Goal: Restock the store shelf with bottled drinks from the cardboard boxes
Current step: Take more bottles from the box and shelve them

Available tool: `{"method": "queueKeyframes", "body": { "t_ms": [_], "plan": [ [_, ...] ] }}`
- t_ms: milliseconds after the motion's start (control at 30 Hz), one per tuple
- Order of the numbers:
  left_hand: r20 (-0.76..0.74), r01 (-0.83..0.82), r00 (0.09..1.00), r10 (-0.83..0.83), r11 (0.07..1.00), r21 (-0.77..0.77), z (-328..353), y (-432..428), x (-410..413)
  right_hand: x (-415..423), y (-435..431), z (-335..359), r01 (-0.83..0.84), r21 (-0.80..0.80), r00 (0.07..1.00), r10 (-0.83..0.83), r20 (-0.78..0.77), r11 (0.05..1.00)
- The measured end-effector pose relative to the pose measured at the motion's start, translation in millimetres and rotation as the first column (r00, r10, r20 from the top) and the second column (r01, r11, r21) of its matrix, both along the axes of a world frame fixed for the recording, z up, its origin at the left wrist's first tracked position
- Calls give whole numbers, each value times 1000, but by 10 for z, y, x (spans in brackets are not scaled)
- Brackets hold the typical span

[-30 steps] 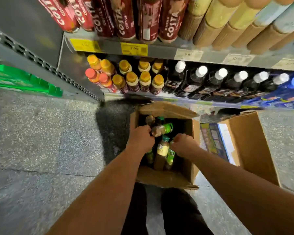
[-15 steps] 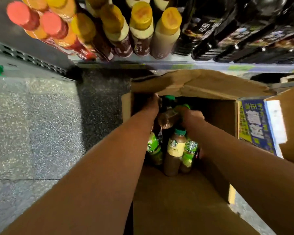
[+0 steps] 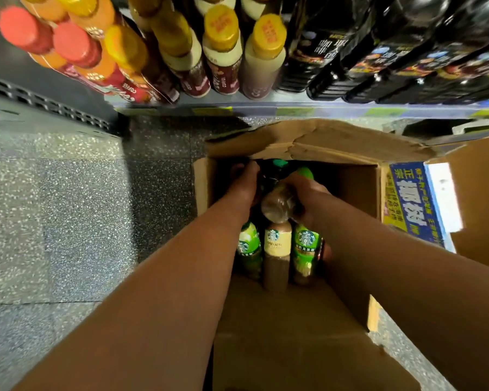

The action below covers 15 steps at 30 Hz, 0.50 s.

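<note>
Three bottles stand upright in the open cardboard box, two with green labels either side of one with a cream label. At their 12 o'clock a fourth, a brown bottle, lies tilted in the grip of the right hand. The left hand, apart at its 9 o'clock, curls over something dark that I cannot make out. A second box sits at 3 o'clock and the stocked shelf at 12. Both hands have barely shifted since half a second ago.

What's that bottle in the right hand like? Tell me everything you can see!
The bottle is clear plastic, full of a milky-brown drink, and its green cap shows past the fingers. It lies tipped over, round bottom toward the camera. The right hand grips its middle, inside the cardboard box, just above the standing bottles.
</note>
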<state>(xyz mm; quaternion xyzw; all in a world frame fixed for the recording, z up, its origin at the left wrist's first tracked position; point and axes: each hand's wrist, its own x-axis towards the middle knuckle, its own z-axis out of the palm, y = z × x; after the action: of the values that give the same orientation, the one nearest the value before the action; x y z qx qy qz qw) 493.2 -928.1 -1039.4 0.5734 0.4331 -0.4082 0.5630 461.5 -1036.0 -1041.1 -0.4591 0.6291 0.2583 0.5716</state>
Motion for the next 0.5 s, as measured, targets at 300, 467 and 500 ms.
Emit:
{"method": "queueKeyframes", "body": {
  "t_ms": [300,467,500],
  "plan": [
    [41,109,993,-113,990,93,705,296,-520,-558,242,866,-96,-27,993,93,-78,995],
    [-10,299,954,-299,953,43,830,182,-721,-823,288,865,-21,14,997,22,-75,1000],
    [-3,290,957,-291,955,65,823,127,-731,-839,312,853,-43,29,996,45,-75,999]
  ]
}}
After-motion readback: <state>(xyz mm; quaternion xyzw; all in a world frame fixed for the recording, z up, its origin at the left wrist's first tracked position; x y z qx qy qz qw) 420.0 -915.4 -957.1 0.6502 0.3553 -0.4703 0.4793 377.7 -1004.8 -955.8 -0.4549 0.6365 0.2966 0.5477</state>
